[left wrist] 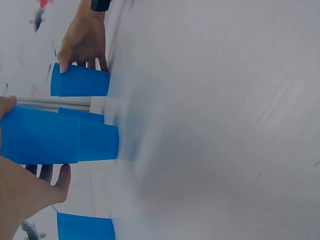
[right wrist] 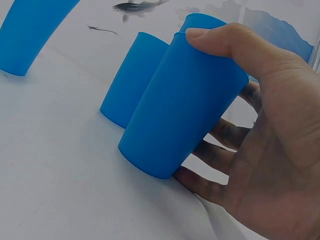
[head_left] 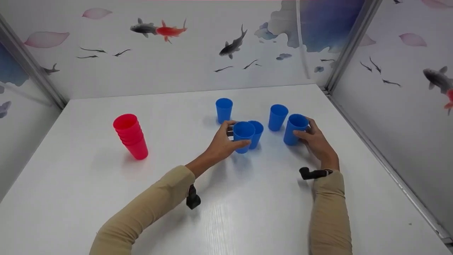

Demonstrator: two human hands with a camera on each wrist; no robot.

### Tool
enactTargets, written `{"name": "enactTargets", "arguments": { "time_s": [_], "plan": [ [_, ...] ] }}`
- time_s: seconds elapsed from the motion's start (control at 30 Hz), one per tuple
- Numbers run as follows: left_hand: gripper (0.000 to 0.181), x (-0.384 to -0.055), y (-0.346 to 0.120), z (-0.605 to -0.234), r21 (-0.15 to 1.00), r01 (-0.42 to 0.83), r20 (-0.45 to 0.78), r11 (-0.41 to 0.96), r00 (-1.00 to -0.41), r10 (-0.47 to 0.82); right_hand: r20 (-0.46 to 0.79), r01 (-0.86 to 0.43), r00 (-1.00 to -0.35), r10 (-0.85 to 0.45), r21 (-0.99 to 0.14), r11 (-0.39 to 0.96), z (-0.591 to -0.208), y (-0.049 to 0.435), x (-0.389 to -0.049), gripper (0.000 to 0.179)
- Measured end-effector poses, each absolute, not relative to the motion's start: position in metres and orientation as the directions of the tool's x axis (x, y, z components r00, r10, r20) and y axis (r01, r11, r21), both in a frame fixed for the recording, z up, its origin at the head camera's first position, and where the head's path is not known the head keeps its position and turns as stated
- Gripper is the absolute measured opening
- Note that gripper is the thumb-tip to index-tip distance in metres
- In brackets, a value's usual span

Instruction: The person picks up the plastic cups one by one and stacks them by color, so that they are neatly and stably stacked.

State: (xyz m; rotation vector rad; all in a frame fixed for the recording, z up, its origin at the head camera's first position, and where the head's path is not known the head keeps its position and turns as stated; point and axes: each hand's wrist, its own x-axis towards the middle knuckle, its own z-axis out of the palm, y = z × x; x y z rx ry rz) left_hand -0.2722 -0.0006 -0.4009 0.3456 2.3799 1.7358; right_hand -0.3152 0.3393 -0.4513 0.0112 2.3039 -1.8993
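Note:
My left hand (head_left: 222, 144) grips a blue cup (head_left: 242, 143), thumb on the near side. In the left wrist view this cup (left wrist: 40, 135) is raised off the table, and a second blue cup (left wrist: 98, 142) shows partly behind it. My right hand (head_left: 320, 145) holds another blue cup (head_left: 292, 132) upright by its side, thumb near the rim in the right wrist view. That cup's base is at or close to the tabletop. Just behind it to the left stands a blue cup (head_left: 277, 118). Farther back, beyond my left hand, is one more blue cup (head_left: 224, 110).
A leaning-looking stack of nested red cups (head_left: 136, 141) stands on the left of the white table (head_left: 219, 212). Patterned panels (head_left: 191, 67) with painted fish enclose the back and sides. A metal rail (head_left: 396, 173) runs along the right edge.

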Motion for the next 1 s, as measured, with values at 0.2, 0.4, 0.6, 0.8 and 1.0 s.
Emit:
{"name": "enactTargets", "arguments": {
  "time_s": [0.2, 0.4, 0.6, 0.8, 1.0],
  "plan": [
    [0.08, -0.274, 0.004, -0.388, 0.95, 0.097, 0.004, 0.296, -0.954, 0.3, -0.129, 0.108, -0.986, -0.102, -0.977, 0.184, -0.451, 0.341, -0.315, 0.094],
    [0.08, -0.276, 0.011, -0.375, 0.95, 0.116, 0.02, 0.29, -0.95, 0.313, -0.128, 0.107, -0.987, -0.1, -0.974, 0.199, -0.45, 0.34, -0.314, 0.094],
    [0.079, -0.278, 0.023, -0.364, 0.948, 0.134, 0.036, 0.288, -0.946, 0.322, -0.132, 0.109, -0.987, -0.095, -0.971, 0.214, -0.45, 0.339, -0.313, 0.097],
    [0.079, -0.28, 0.038, -0.353, 0.949, 0.149, 0.056, 0.279, -0.947, 0.316, -0.139, 0.123, -0.987, -0.078, -0.975, 0.187, -0.451, 0.338, -0.314, 0.095],
    [0.077, -0.283, 0.055, -0.341, 0.95, 0.169, 0.081, 0.263, -0.945, 0.316, -0.138, 0.122, -0.988, -0.066, -0.971, 0.208, -0.45, 0.337, -0.315, 0.095]
  ]
}}
